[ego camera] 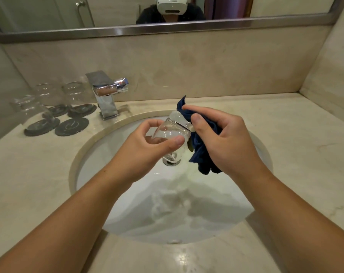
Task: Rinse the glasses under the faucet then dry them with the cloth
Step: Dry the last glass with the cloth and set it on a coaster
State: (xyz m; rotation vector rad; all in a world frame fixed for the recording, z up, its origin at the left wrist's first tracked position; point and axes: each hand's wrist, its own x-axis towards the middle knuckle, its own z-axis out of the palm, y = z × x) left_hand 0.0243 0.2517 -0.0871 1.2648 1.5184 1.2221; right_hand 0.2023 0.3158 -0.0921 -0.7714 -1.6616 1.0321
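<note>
My left hand (145, 146) grips a clear glass (172, 129) over the white sink (127, 194), tilted with its mouth toward the right. My right hand (224, 138) holds a dark blue cloth (203, 152) bunched against the glass's rim, thumb pressing the cloth at the mouth. Three more clear glasses stand upside down on dark round coasters at the left: one (34, 113) in front, two (47, 95) (75, 94) behind. The chrome faucet (106, 93) stands behind the sink's left side, with no water running.
An empty dark coaster (71, 126) lies beside the front glass. A chrome drain (171, 159) sits under the hands. The beige marble counter (285, 138) runs right to a side wall. A mirror (127, 12) hangs above the backsplash.
</note>
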